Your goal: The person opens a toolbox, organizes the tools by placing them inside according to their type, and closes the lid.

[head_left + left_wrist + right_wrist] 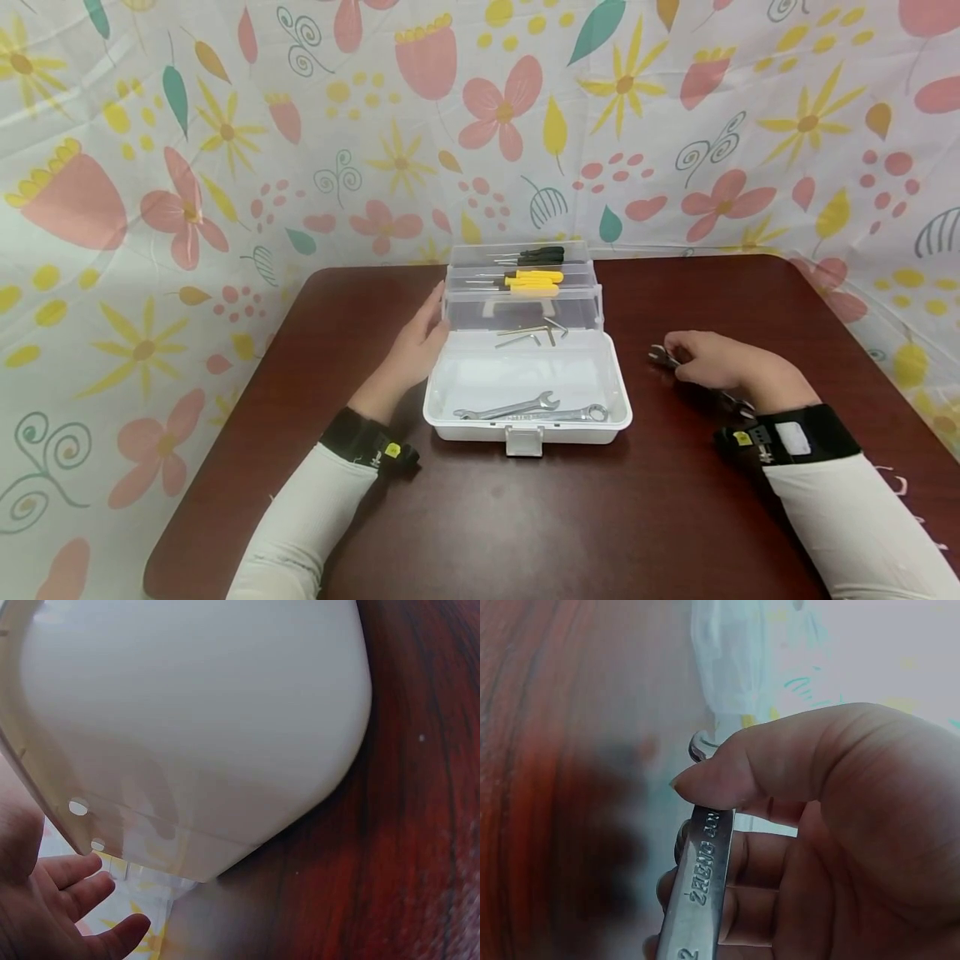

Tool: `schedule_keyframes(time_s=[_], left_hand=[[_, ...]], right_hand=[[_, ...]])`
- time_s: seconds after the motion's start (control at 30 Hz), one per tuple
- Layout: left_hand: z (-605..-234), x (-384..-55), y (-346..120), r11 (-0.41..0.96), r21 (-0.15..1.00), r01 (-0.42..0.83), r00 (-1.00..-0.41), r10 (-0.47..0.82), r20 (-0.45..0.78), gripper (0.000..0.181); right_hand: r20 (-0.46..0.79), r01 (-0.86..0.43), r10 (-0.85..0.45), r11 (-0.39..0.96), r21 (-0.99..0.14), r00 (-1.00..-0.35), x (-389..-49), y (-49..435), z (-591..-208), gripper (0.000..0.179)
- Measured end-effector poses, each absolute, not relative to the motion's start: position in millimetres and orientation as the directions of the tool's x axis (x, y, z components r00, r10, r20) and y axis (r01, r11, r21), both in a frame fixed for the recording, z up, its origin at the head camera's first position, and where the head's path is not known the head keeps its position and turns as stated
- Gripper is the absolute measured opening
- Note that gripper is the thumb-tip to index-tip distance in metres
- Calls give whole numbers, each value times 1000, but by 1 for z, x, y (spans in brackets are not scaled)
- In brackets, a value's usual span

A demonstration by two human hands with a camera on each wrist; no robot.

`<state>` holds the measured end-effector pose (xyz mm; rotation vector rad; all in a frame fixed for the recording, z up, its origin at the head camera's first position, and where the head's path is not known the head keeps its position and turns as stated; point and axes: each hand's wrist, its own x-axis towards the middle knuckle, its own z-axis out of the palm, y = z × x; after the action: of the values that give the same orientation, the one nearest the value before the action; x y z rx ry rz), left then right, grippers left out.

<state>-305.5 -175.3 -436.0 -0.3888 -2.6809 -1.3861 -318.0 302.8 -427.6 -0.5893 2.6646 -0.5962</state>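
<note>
My right hand (708, 362) grips a metal wrench (701, 862), thumb on top of its stamped shank and fingers curled beneath. Its open-end head (662, 357) pokes out past the fingertips, over the table to the right of the toolbox. At the left rear side of the white toolbox (525, 367), my left hand (416, 346) rests by the hinge of the raised clear lid. In the left wrist view the left fingers (86, 896) are loosely extended near the box's edge. Two wrenches (517, 407) lie along the front of the box floor.
Yellow-handled screwdrivers (534, 279) and black-handled screwdrivers (543, 254) lie in the clear upper trays. Several hex keys (551, 335) sit at the rear of the box. A latch (523, 442) hangs at its front. The dark red table (480, 533) meets a flower-print cloth (504, 108) behind.
</note>
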Motion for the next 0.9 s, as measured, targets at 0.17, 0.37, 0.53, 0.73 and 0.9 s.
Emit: schedule_keyframes(time_s=[0.17, 0.37, 0.53, 0.73, 0.9], left_hand=[[-437, -306, -176, 546, 793, 272, -962, 184, 204, 65], [-436, -307, -176, 549, 789, 276, -960, 189, 204, 65], [-436, -306, -176, 544, 789, 286, -958, 194, 213, 66], [-436, -306, -176, 536, 790, 298, -953, 209, 218, 67], [-436, -306, -176, 542, 788, 291, -956, 205, 212, 66]], right_hand=[[-233, -319, -462, 825, -466, -856, -316, 301, -420, 15], [-191, -328, -457, 821, -468, -869, -312, 302, -414, 15], [-185, -325, -451, 821, -469, -873, -310, 301, -409, 16], [-185, -329, -454, 822, -464, -872, -305, 298, -400, 18], [-159, -343, -457, 817, -463, -875, -301, 296, -393, 21]])
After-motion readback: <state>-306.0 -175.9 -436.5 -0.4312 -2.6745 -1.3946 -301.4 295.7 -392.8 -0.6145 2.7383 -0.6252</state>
